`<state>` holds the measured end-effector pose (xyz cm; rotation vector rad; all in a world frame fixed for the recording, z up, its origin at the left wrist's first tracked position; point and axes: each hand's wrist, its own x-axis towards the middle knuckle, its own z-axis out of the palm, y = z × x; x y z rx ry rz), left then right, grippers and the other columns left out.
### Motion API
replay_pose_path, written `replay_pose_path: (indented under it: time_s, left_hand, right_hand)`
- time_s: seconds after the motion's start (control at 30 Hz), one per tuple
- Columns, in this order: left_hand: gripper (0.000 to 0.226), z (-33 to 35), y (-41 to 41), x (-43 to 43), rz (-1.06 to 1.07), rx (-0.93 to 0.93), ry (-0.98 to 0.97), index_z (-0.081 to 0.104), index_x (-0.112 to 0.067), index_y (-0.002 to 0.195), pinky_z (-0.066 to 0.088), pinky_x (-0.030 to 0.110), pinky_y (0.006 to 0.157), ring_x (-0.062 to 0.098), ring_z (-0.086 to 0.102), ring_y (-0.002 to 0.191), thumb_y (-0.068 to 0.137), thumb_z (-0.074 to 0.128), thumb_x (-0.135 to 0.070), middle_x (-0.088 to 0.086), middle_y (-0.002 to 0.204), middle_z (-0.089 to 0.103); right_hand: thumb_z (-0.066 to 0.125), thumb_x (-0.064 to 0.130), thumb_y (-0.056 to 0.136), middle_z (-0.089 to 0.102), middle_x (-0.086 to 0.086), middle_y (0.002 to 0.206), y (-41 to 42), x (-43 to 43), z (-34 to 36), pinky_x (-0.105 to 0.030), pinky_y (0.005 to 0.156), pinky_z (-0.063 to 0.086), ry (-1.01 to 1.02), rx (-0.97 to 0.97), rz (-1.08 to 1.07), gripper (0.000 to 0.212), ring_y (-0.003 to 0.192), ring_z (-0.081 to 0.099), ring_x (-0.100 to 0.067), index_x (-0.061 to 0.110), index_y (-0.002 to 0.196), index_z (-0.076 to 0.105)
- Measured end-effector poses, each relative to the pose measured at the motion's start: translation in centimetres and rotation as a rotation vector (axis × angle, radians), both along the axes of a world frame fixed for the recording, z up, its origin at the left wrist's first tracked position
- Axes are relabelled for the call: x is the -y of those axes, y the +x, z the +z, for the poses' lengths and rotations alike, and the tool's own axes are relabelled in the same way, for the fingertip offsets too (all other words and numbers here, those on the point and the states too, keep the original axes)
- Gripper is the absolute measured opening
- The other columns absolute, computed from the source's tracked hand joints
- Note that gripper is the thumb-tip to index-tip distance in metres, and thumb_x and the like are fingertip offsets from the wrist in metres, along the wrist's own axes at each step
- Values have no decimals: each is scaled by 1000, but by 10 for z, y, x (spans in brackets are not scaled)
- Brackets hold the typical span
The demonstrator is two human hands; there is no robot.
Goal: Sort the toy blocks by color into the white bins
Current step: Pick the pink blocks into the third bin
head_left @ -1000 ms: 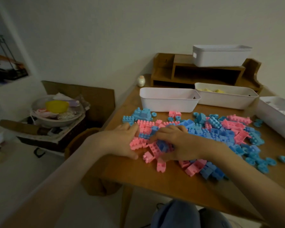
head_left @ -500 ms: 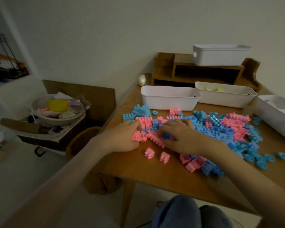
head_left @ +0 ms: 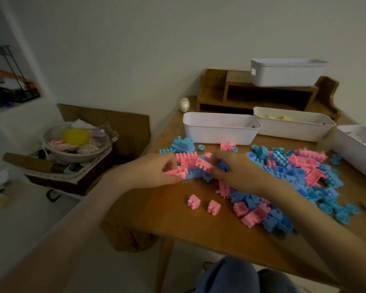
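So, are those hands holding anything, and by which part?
The left hand pinches a pink block by its left end. The right hand grips a blue block; by which part cannot be told.

Nothing legible anywhere in this view, no words, no numbers, no brand. The only candidate is a small pale label (head_left: pixel 254 71) on the left end of the white bin (head_left: pixel 290 76), up on the far wooden shelf (head_left: pixel 237 80). It comes through as a plain light patch, too small and too dim for any lettering to be made out.
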<state>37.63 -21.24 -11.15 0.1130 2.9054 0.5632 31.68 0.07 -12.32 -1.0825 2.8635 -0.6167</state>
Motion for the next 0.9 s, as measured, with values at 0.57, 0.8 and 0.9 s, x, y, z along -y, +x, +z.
replay_pose_path:
  time_s: [0.57,0.8,0.9]
  left_hand:
    - [22,34,-133,-24,49,-437,222,53,-20,90,41,31,70,15,57,86,84,66,-37,-1,97,61]
    - [27,9,-198,-37,99,-333,110,54,-25,87,49,36,80,17,58,86,84,59,-51,-5,88,61]
    - [33,3,-204,-38,67,-230,-14,63,-24,104,49,39,89,18,59,95,89,53,-51,1,105,65]
  right_hand:
    - [52,21,94,58,1,98,-116,-25,24,-19,68,35,-339,-166,-334,15,87,49,-10,15,106,57]
    - [46,20,96,58,-5,124,-161,-14,6,-26,82,43,-130,-106,-409,25,107,56,-21,21,118,57]
    - [44,29,97,56,-3,129,-163,-15,0,-28,87,42,-110,-60,-373,30,112,55,-20,24,126,52]
